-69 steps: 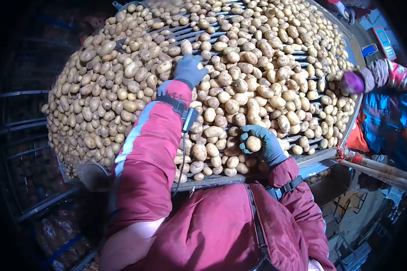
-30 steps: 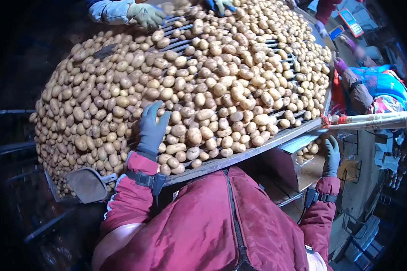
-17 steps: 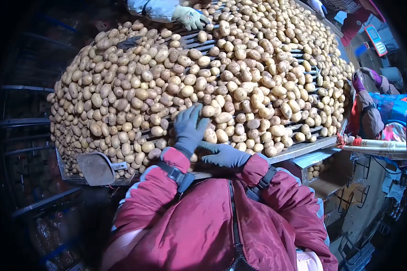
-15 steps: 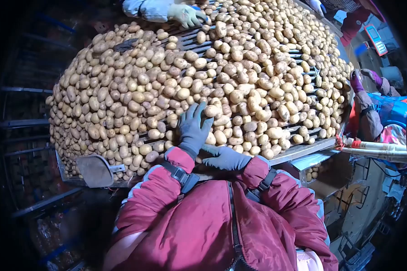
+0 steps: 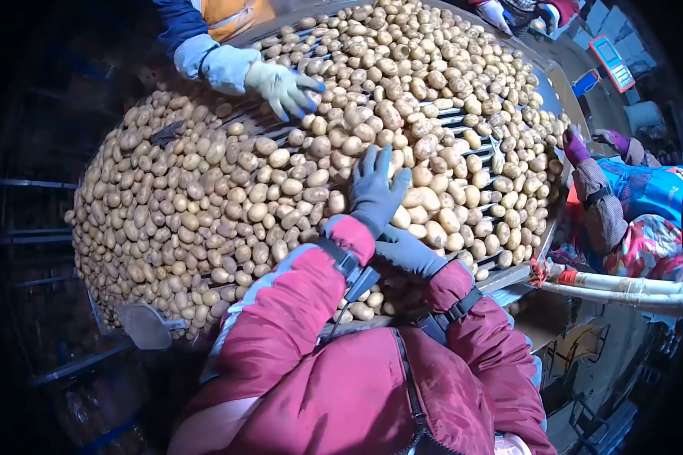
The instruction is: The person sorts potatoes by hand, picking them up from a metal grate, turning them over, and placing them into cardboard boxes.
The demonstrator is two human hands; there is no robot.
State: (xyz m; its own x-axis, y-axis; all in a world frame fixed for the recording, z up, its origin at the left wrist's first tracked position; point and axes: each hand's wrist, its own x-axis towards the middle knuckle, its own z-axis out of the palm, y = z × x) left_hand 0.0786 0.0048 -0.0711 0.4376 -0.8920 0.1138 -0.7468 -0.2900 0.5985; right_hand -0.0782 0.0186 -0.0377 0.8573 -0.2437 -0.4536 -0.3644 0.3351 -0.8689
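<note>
Potatoes (image 5: 265,205) cover a wide slatted sorting table, heaped closely around both my hands. My left hand (image 5: 378,191), in a grey-blue glove, reaches over the heap with its fingers spread and touching potatoes; it grips none of them. Just below it, near the table's front edge, my right hand (image 5: 411,252) lies low against the potatoes in a matching glove. Its fingers look stretched out toward the left, partly hidden behind my left wrist.
Across the table, a co-worker's gloved hand (image 5: 281,85) hovers over the potatoes. Another person's purple gloves (image 5: 577,145) are at the right edge. White pipes (image 5: 622,288) jut out at right, and a grey metal plate (image 5: 146,326) stands at the front left. Dark slats (image 5: 454,120) show between potatoes.
My left hand has moved farther in and to the right over the potatoes. My right hand has shifted slightly right and forward. The co-worker's hand opposite has come nearer, fingers spread.
</note>
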